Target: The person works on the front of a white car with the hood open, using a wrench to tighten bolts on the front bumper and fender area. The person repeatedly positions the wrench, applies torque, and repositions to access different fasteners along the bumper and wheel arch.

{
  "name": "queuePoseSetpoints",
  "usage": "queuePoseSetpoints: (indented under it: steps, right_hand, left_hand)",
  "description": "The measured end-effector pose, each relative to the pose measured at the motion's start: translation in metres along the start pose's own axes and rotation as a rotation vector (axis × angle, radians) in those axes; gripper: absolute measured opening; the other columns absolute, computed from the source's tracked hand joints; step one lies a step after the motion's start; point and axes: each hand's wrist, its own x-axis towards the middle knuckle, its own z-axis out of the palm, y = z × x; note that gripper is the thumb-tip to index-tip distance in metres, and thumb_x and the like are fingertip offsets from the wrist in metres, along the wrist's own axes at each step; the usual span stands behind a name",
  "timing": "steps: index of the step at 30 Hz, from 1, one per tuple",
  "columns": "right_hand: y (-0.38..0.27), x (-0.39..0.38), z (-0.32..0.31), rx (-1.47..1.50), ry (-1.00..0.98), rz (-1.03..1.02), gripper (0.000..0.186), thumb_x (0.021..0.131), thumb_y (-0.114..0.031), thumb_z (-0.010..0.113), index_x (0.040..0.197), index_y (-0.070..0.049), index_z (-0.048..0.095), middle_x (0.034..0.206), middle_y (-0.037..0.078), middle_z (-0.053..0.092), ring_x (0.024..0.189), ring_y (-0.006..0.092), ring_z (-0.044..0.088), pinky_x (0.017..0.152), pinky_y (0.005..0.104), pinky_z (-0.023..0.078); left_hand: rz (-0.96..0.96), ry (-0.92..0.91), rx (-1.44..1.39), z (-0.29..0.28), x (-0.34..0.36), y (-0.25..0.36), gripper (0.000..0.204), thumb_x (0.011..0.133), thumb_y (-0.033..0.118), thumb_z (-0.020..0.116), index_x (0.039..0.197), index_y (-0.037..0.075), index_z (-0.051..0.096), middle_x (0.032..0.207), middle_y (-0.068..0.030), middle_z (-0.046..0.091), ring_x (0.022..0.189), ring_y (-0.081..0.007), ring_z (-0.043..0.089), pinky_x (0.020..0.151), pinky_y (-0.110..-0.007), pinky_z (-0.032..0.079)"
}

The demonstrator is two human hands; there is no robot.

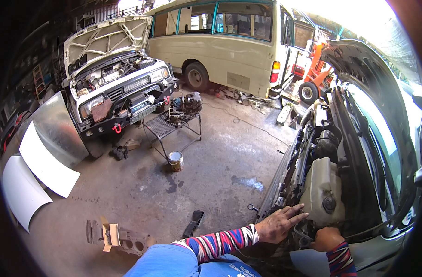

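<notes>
On the right, a car's open engine bay (322, 138) holds a translucent plastic reservoir (319, 184) with a dark cap (329, 203). My left hand (280, 224) lies at the bay's edge beside the reservoir's lower left, fingers extended and slightly apart, palm down. My right hand (327, 238) is just below the reservoir, bent toward dark parts there; its fingertips are hidden, so I cannot make out what they touch or hold. Both forearms wear striped sleeves. The raised hood (359, 60) stands over the far end of the bay.
A white vehicle (114, 92) with its hood up and a cream bus (211, 60) stand behind. A metal stand (162, 127) carries engine parts; a paint can (176, 161) sits by it. Body panels (44, 166) lean at left; cardboard (110, 233) and orange machinery (315, 69) are also in view.
</notes>
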Motion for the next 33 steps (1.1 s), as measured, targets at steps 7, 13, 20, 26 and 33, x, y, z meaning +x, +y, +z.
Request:
queuePoseSetpoints:
  steps: [7,13,20,26,33]
  right_hand:
    - [-0.001,0.001,0.0,-0.007,0.003,0.017,0.052,0.078,-0.056,0.064,0.099,-0.011,0.078,0.1,0.015,0.074,0.098,0.0338,0.071,0.089,0.0435,0.055]
    - [-0.001,0.0,-0.002,-0.007,-0.009,0.002,0.053,0.079,-0.057,0.063,0.097,-0.011,0.078,0.098,0.015,0.074,0.097,0.0335,0.071,0.089,0.0433,0.055]
    - [-0.002,-0.006,-0.009,0.02,-0.04,0.013,0.054,0.08,-0.059,0.061,0.097,-0.011,0.079,0.1,0.016,0.074,0.1,0.0336,0.07,0.09,0.0437,0.054]
    - [-0.003,-0.003,-0.006,0.034,-0.013,0.029,0.054,0.08,-0.057,0.06,0.097,-0.01,0.079,0.098,0.016,0.074,0.1,0.0336,0.069,0.092,0.0424,0.052]
    - [0.0,0.0,-0.002,0.004,-0.018,0.03,0.054,0.081,-0.056,0.062,0.102,-0.008,0.077,0.104,0.017,0.074,0.102,0.0339,0.07,0.091,0.0439,0.054]
  left_hand:
    - [0.064,-0.068,0.11,-0.002,0.007,-0.001,0.077,0.07,0.032,0.081,0.133,-0.004,0.056,0.142,-0.0255,0.047,0.117,-0.0355,0.054,0.102,-0.043,0.046]
    - [0.054,-0.128,0.013,-0.006,0.01,-0.006,0.055,0.076,0.028,0.078,0.117,-0.006,0.062,0.126,-0.0243,0.055,0.109,-0.037,0.057,0.094,-0.043,0.05]
    - [-0.237,-0.265,-0.185,0.008,-0.001,-0.006,0.041,0.093,0.039,0.064,0.093,-0.001,0.064,0.093,-0.0242,0.062,0.09,-0.0414,0.062,0.077,-0.048,0.051]
    - [-0.852,-0.331,-0.709,0.044,-0.002,0.0,0.057,0.101,0.047,0.051,0.081,-0.006,0.06,0.062,-0.017,0.058,0.065,-0.0337,0.062,0.068,-0.046,0.051]
    - [-0.422,-0.173,-0.47,0.013,-0.013,0.007,0.043,0.093,0.015,0.053,0.133,0.0,0.05,0.091,-0.0221,0.065,0.088,-0.0349,0.065,0.08,-0.042,0.053]
